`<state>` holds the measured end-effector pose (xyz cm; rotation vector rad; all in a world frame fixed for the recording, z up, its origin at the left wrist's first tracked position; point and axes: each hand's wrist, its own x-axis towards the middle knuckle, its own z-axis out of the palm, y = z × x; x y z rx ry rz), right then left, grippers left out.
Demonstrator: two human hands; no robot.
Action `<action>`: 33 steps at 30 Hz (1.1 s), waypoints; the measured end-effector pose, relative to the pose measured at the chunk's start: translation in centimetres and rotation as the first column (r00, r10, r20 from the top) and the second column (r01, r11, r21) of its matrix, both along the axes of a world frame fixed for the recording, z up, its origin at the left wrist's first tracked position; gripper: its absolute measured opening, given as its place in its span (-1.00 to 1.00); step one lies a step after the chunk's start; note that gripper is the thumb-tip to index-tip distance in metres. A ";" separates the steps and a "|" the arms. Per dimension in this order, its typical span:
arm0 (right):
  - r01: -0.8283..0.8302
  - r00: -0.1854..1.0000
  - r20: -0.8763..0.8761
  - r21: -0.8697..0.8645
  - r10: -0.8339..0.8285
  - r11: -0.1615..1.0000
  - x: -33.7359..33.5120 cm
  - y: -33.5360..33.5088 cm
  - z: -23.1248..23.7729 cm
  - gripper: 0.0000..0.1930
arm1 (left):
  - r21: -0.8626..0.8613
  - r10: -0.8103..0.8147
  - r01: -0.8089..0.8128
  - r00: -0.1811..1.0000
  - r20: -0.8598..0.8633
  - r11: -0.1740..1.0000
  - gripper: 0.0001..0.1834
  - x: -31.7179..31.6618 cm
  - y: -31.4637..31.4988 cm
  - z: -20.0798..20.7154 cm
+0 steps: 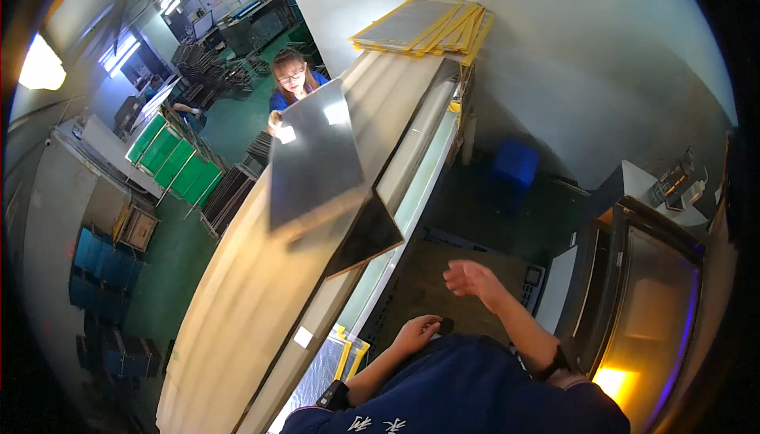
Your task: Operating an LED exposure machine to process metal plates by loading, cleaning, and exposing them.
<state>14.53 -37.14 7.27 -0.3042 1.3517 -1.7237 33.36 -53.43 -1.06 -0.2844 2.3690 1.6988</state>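
My left hand (415, 334) is low in front of my body, its fingers closed on a small dark round piece (446, 325) whose kind I cannot make out. Raised to the right of it, my right hand (473, 279) has its fingers loosely apart and nothing in them. Across the long table (245, 299), a co-worker (294, 85) holds up a glossy dark rectangular panel (317, 157) by its far edge, tilted and blurred. Beneath that panel, a second dark panel (368, 237) juts over the table's near edge, apart from both my hands.
Yellow-edged sheets (419, 26) are stacked at the table's far end. A lit machine with an amber window (645, 307) stands close on my right. On the floor beyond is a blue bin (514, 163). Green racks (176, 163) stand to the left.
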 end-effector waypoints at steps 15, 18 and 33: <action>-0.099 0.994 -0.044 0.020 0.100 0.995 -1.0 -10.8 9.6 -0.62 | 0.273 0.177 -0.169 0.984 -0.005 0.947 -0.55 1.0 -3.3 -6.2; 0.019 0.989 -0.147 0.114 -0.002 0.993 -4.0 0.1 7.8 -0.63 | 0.718 0.349 -0.533 0.843 0.409 0.447 -0.48 -3.6 -3.3 -2.0; 0.918 0.122 -0.193 0.394 -0.974 0.037 19.0 45.5 -3.4 -0.47 | 0.551 -0.741 0.585 0.664 0.095 0.595 -0.72 -24.8 38.9 6.4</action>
